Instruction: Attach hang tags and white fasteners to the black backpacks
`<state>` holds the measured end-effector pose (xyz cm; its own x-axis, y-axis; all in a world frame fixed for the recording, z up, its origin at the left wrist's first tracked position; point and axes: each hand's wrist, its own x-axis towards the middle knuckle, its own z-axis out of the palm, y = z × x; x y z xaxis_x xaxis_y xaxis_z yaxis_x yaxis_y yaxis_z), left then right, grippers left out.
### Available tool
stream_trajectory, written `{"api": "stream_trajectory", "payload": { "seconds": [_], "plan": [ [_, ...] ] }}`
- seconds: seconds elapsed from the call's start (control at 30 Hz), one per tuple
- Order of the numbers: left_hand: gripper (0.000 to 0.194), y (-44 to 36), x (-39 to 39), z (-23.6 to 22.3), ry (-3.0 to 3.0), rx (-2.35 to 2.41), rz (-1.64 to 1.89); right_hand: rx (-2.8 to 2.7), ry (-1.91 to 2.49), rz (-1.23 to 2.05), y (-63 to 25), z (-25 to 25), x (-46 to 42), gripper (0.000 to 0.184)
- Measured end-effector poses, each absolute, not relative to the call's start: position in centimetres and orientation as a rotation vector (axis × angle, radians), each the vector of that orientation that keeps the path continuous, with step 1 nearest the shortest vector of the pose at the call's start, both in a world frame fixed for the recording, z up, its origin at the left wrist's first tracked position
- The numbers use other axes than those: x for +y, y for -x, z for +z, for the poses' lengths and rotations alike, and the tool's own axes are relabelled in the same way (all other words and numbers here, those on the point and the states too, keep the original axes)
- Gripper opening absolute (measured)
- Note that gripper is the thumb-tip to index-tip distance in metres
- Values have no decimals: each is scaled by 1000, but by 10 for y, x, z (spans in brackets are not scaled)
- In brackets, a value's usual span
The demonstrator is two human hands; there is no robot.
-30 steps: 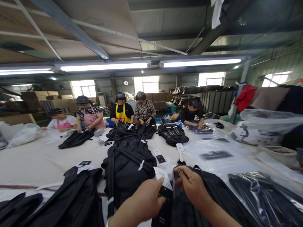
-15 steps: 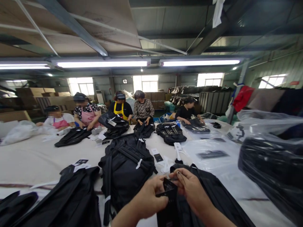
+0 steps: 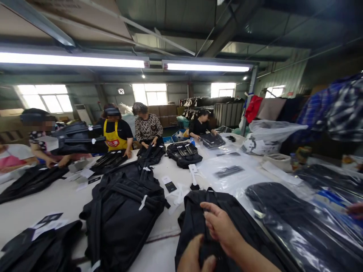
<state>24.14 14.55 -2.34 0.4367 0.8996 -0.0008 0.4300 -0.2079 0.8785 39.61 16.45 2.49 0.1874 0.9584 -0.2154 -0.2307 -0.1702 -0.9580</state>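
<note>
A black backpack (image 3: 195, 215) lies on the white table (image 3: 59, 198) right in front of me. My right hand (image 3: 219, 228) rests on top of it with the fingers curled and pressed into the fabric. My left hand (image 3: 193, 260) shows only partly at the bottom edge, closed on the same backpack just below the right hand. No tag or card is visible in either hand.
A second black backpack (image 3: 123, 207) lies to the left, another (image 3: 42, 249) at the bottom left. A bagged backpack in clear plastic (image 3: 300, 223) lies to the right. Several people work at the far side of the table. Loose tags (image 3: 170, 186) and plastic bags (image 3: 227, 172) lie mid-table.
The view has swung right. The black tag that both hands pinched is gone from sight, and both hands now press on the backpack. A bagged backpack has come to rest at the right.
</note>
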Motion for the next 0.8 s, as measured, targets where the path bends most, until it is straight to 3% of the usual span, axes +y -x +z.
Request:
{"api": "stream_trajectory", "payload": {
  "seconds": [0.23,0.33,0.57,0.8],
  "plan": [
    [42,-280,221,15,-1635,1001,674,-1329,1605,836,-431,-7,192,53],
    [30,-297,243,5,-1655,1020,657,-1417,1629,770,-440,-20,204,52],
    [35,-323,288,-41,-2254,1262,567,-1470,1632,807,-467,-53,228,26],
    [42,-375,366,-58,-2387,1081,389,-1168,1768,801,-511,-93,264,22]
  ]
}}
